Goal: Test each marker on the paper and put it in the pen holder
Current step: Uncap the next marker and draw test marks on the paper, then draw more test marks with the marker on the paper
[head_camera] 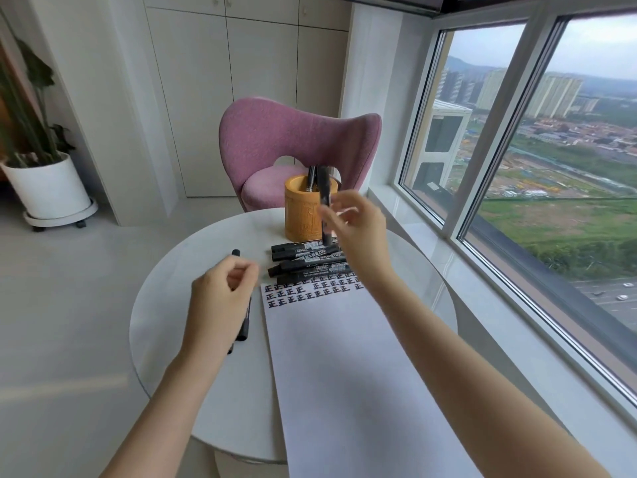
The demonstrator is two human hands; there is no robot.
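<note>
A long white paper (344,374) lies on the round white table (165,305), with rows of black test marks (303,292) at its far end. Several black markers (306,263) are piled just beyond the marks. Behind them stands an orange pen holder (300,212) with markers (312,177) in it. My right hand (358,236) pinches one black marker (324,191), holding it upright in front of the holder's right side. My left hand (220,298) hovers left of the paper, its fingers loosely curled with nothing visible in them. Under it lie more black markers (244,326).
A pink chair (293,139) stands behind the table. Large windows (517,167) and a sill run along the right side. A potted plant in a white pot (48,188) sits at the far left on the floor.
</note>
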